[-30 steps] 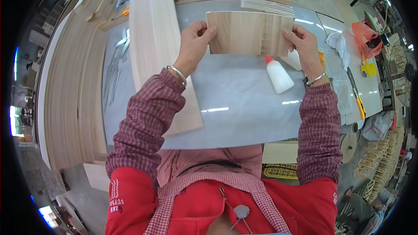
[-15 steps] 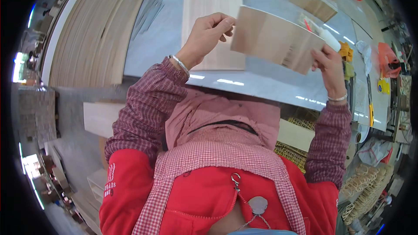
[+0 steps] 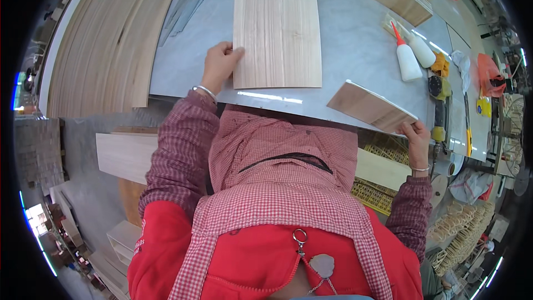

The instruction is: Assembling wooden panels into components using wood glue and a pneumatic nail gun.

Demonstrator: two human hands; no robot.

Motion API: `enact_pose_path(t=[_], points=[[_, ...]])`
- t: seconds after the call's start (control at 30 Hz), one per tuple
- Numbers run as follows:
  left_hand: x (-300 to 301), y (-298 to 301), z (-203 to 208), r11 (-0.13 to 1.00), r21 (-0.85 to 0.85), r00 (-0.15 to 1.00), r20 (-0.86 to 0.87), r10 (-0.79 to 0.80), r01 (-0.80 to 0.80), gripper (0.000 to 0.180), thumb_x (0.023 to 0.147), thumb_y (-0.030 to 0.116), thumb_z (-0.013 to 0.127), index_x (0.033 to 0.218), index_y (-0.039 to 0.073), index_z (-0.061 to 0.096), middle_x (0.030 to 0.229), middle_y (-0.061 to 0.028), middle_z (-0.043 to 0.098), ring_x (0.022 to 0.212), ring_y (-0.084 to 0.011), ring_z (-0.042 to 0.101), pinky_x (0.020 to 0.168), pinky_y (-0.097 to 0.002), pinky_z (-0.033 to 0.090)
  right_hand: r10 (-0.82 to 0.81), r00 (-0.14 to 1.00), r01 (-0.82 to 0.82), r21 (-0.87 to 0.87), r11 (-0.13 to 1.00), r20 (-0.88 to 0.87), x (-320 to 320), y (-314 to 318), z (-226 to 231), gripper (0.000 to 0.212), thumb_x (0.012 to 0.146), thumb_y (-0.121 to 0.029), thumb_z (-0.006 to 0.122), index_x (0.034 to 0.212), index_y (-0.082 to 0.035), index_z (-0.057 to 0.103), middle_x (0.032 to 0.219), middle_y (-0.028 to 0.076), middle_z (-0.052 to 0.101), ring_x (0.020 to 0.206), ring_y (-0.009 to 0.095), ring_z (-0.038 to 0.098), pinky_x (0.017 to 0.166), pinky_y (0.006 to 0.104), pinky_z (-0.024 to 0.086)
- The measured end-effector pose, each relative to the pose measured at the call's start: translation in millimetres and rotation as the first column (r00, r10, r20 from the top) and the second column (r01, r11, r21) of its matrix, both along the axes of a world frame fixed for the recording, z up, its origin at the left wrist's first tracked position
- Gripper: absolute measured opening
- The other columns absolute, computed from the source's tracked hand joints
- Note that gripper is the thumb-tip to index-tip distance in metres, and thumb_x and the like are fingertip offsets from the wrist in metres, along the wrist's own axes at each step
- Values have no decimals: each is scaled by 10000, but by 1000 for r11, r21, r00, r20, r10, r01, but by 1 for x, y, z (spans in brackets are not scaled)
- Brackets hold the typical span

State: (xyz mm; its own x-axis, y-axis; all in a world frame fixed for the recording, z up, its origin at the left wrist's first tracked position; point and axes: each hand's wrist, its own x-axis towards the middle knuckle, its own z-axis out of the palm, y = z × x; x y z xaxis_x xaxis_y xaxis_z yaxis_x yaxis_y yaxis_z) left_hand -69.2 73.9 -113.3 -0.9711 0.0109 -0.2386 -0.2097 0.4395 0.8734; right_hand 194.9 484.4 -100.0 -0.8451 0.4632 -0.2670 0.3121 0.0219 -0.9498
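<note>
A long pale wooden board point(image 3: 277, 28) lies flat on the grey worktable, its near end close to the front edge. My left hand point(image 3: 220, 66) is at that board's left edge, fingers curled and thumb on the edge. My right hand point(image 3: 415, 133) grips the right end of a small brown wooden panel point(image 3: 369, 106). The panel is tilted, with its white upper edge showing, low over the table's front edge. Beyond it stand a white squeeze bottle with a red nozzle point(image 3: 408, 62) and a second white bottle point(image 3: 423, 53).
Stacked long boards point(image 3: 105, 50) fill the left side. Thin metallic-looking strips point(image 3: 186, 8) lie beside them. Small wooden panels point(image 3: 401, 1) are stacked at the far right. A power tool point(image 3: 438, 89) hangs by the right edge, near an orange cloth point(image 3: 440, 65). Yellow crates point(image 3: 377, 197) sit below.
My left hand has left the small panel and moved down-left to the long board's edge. My right hand has lowered the panel toward the table's front edge.
</note>
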Motion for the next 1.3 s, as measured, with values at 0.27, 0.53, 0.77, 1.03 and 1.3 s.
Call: enact_pose_path(t=[0.27, 0.53, 0.77, 1.03, 1.3], points=[[-19, -4, 67, 908, 419, 998, 56, -7, -17, 204, 886, 171, 624, 951, -23, 618, 859, -90, 592, 727, -147, 567, 673, -233, 485, 116, 986, -114, 28, 993, -120, -32, -34, -4, 212, 859, -2, 611, 1068, 35, 623, 895, 52, 648, 769, 131, 597, 754, 233, 495], [-11, 14, 75, 835, 551, 999, 32, -2, -16, 217, 905, 183, 613, 975, -22, 594, 858, -91, 578, 761, -144, 558, 687, -226, 478, 325, 929, -309, 111, 944, -179, -110, -93, -13, 203, 835, -4, 635, 1035, 28, 651, 846, 43, 656, 752, 115, 585, 741, 223, 496], [1, 20, 63, 821, 571, 998, 66, -17, -24, 214, 911, 166, 604, 1010, -21, 571, 878, -95, 573, 790, -140, 552, 697, -223, 478, 363, 911, -360, 50, 932, -194, -136, -110, -5, 191, 825, -17, 658, 1012, 24, 676, 825, 41, 667, 726, 106, 574, 719, 217, 497], [0, 17, 59, 824, 565, 995, 98, -15, -43, 203, 909, 147, 609, 1017, -18, 564, 888, -82, 568, 769, -134, 557, 694, -220, 483, 337, 920, -337, 35, 941, -199, -142, -111, -4, 203, 812, -29, 685, 1010, 12, 686, 812, 34, 668, 717, 101, 565, 716, 209, 494], [4, 18, 55, 820, 570, 995, 95, -10, -46, 182, 910, 127, 606, 1010, -17, 557, 893, -80, 566, 768, -131, 562, 695, -222, 487, 347, 914, -340, 71, 938, -210, -138, -102, -11, 203, 804, -35, 701, 1002, 6, 690, 808, 25, 666, 691, 92, 532, 684, 201, 457]])
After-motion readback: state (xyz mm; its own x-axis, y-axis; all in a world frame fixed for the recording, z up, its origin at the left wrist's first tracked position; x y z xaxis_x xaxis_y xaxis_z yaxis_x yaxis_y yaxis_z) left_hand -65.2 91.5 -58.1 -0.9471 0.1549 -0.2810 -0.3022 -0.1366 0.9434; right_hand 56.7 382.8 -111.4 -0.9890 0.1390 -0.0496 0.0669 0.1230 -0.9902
